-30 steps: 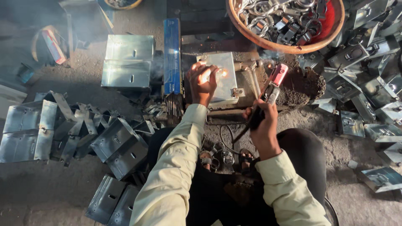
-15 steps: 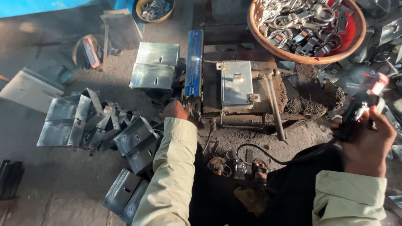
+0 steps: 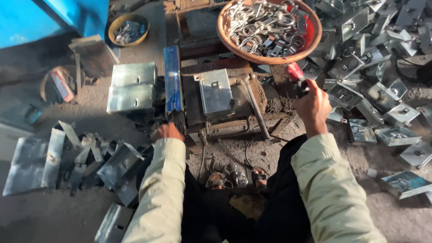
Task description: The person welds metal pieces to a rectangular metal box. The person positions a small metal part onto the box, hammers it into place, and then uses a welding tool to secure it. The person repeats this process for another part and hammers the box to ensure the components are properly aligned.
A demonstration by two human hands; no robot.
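Observation:
My left hand [image 3: 167, 132] rests at the near end of a blue packet of welding rods [image 3: 173, 83], its fingers curled out of sight by the bare rod tips [image 3: 179, 120]. My right hand [image 3: 312, 105] grips a red-handled electrode holder [image 3: 295, 73], held up to the right of the work stand. On that stand lies a shiny metal box [image 3: 216, 92] with a small hasp on its lid, and a steel bar [image 3: 256, 108] runs beside it.
An orange basin [image 3: 310, 42] of metal rings and clips stands at the top. Finished metal boxes [image 3: 387, 112] are piled at right. Folded sheet pieces [image 3: 132, 85] and bent strips [image 3: 81, 153] lie at left. A small bowl [image 3: 112, 24] sits at upper left; my sandalled feet [image 3: 234, 177] are below.
My left hand left the box and went down-left to the rod packet. My right hand pulled the holder off the box, swung it right, and now holds it higher by the basin.

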